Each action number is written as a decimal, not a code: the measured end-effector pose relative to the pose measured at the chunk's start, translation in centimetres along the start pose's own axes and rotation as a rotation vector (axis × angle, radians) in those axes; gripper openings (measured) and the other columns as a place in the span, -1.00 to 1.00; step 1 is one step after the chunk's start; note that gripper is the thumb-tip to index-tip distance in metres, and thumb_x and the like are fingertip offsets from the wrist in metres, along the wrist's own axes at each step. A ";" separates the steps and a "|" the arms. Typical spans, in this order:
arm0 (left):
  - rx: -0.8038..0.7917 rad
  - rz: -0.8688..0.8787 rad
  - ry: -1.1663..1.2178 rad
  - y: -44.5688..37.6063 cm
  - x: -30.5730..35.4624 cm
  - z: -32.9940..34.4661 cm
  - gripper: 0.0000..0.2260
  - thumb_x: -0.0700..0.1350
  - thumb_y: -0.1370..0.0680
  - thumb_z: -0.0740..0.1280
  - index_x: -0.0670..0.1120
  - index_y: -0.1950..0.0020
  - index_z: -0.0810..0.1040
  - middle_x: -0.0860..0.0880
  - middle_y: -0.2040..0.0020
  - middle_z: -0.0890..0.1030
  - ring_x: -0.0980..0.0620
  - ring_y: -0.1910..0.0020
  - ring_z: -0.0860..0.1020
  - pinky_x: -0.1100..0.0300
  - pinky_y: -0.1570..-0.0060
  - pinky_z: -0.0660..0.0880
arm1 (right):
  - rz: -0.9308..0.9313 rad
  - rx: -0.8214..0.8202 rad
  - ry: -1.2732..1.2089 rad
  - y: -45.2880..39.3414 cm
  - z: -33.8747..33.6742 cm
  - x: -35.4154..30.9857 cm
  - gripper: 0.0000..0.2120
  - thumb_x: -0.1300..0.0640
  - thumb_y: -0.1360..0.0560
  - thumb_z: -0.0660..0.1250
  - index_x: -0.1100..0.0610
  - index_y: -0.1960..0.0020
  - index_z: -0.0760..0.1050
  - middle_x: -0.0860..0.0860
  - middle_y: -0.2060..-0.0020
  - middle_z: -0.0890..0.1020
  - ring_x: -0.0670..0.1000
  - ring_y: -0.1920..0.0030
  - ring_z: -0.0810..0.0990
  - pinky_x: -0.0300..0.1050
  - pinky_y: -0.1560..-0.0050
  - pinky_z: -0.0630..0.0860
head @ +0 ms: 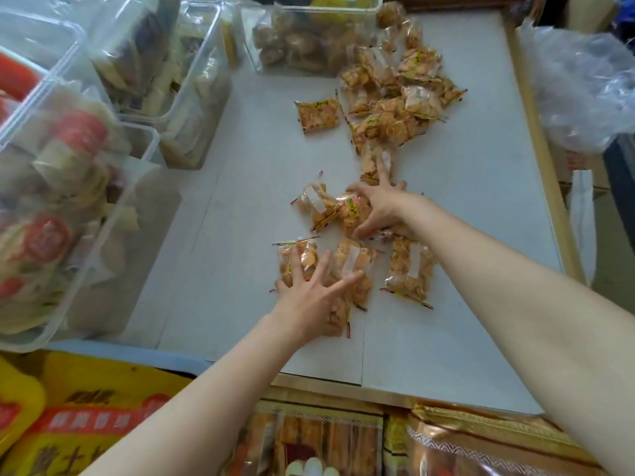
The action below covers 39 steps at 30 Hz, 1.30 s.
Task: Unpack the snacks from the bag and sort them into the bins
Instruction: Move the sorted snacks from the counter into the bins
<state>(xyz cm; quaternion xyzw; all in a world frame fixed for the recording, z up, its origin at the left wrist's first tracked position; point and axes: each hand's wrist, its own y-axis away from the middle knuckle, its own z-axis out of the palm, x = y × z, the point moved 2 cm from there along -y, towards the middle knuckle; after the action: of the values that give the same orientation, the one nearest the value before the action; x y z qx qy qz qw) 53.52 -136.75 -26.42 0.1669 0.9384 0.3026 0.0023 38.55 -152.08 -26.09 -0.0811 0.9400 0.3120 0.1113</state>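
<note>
Small clear packets of golden snacks lie scattered on the white table (446, 201). My left hand (309, 297) lies flat with spread fingers on two near packets (350, 266). My right hand (374, 207) curls its fingers and thumb round a bunch of packets (354, 209) in the middle, its forefinger stretched out over another packet. A lone packet (318, 115) lies farther back, beside a large heap of packets (395, 97). One more packet (410, 269) rests by my right forearm. A crumpled clear plastic bag (584, 91) sits at the right edge.
Clear plastic bins stand along the left and back: one with red-labelled snacks (68, 207), one with pale packets (178, 80), one with brown snacks (309, 46). Large snack bags (326, 441) lie below the table's near edge. A wooden rim (536, 132) borders the right side.
</note>
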 end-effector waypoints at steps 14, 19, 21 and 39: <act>0.311 -0.144 0.241 5.2 -2.9 -0.1 -0.63 -0.12 -0.51 0.31 0.03 -0.31 0.41 -0.03 -0.25 0.35 -0.10 -0.33 0.21 0.06 -0.04 0.41 | -0.080 0.400 -0.158 6.0 3.8 -1.5 -0.32 0.11 -0.25 0.55 0.04 -0.30 0.35 0.11 -0.34 0.19 0.28 -0.22 0.38 0.23 -0.22 0.38; 0.426 -0.182 0.386 7.6 -4.3 -0.4 -0.79 -0.19 -0.49 0.34 -0.10 -0.12 0.49 -0.08 -0.14 0.40 -0.09 -0.20 0.30 0.02 -0.08 0.43 | -0.205 0.593 -0.330 9.5 1.5 -3.0 -0.31 0.22 -0.21 0.57 0.15 -0.28 0.40 0.18 -0.24 0.30 0.23 -0.19 0.43 -0.03 -0.29 0.36; 0.472 -0.199 0.433 9.2 -4.5 -0.3 -0.78 -0.19 -0.49 0.35 -0.11 -0.13 0.46 -0.09 -0.13 0.39 -0.09 -0.16 0.31 0.02 -0.09 0.42 | -0.265 0.612 -0.316 11.8 1.1 -4.2 -0.32 0.25 -0.22 0.56 0.16 -0.29 0.40 0.18 -0.24 0.31 0.18 -0.18 0.44 -0.19 -0.22 0.31; 0.095 -0.126 -0.035 4.6 2.2 -0.4 -0.11 -0.36 -0.50 0.26 0.30 -0.48 -0.21 -0.07 -0.49 -0.42 -0.39 -0.37 0.12 -0.15 -0.12 0.46 | -0.011 0.112 -0.165 17.2 5.9 4.0 -0.17 0.12 -0.24 0.57 -0.03 -0.42 0.27 0.11 -0.42 0.15 0.18 -0.40 0.24 -0.11 -0.34 0.22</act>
<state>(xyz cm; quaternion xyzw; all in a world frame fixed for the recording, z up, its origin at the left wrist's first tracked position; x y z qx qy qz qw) 52.82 -132.76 -23.21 0.1127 0.9601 0.2542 0.0296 31.85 -135.25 -21.97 -0.0541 0.9432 0.2638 0.1947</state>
